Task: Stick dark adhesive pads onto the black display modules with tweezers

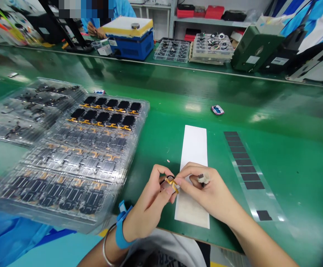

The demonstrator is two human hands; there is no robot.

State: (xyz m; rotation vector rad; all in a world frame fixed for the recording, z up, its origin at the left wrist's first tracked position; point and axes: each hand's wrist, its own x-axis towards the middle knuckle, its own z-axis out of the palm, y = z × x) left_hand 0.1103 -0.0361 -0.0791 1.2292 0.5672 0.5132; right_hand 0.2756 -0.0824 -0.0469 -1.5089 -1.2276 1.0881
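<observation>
Between both hands, above the green bench, is a small display module point(168, 184) with an orange flex cable point(174, 183). My left hand point(150, 205) is closed round its edges, thumb in front. The fingertips of my right hand point(206, 191) pinch the flex cable. A pale wrap with a dark patch point(203, 178) sits on a finger of my right hand. Beneath that hand lies a white paper strip point(194, 148). To the left, a clear tray point(142, 133) holds rows of similar black screens point(102, 118) with orange flex cables.
On the right lies a clear film strip point(250, 194) bearing several black rectangles point(243, 162). Another stack of clear trays point(25, 115) stands far left. A small watch-like part point(217, 109) lies farther back. Behind the bench are a blue machine point(133, 42) and a co-worker's hands point(96, 30).
</observation>
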